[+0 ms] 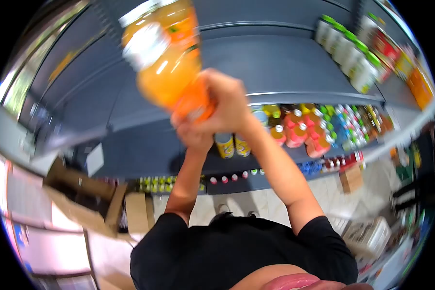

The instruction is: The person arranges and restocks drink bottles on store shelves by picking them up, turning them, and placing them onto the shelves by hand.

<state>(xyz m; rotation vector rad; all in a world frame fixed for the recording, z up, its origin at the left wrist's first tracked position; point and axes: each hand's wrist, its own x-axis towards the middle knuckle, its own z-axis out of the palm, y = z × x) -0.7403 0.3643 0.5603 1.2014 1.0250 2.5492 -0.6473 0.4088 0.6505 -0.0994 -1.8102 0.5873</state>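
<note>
Orange drink bottles (166, 84) with white caps are held up together in front of the shelves, tilted with caps toward the upper left and blurred by motion. My right hand (227, 99) is closed around their lower right side. Below it, my left hand (195, 134) is closed at the bottom end, its fingers partly hidden by the bottles and the other hand. Beneath my hands, yellow-labelled cans (224, 146) stand on a lower shelf.
White bottles with green caps (353, 59) line the upper shelf (270, 58) at right. Pink drink bottles (296, 128) and several other drinks fill the lower shelf. An open cardboard box (84, 210) stands at lower left; a small carton (351, 180) sits on the floor at right.
</note>
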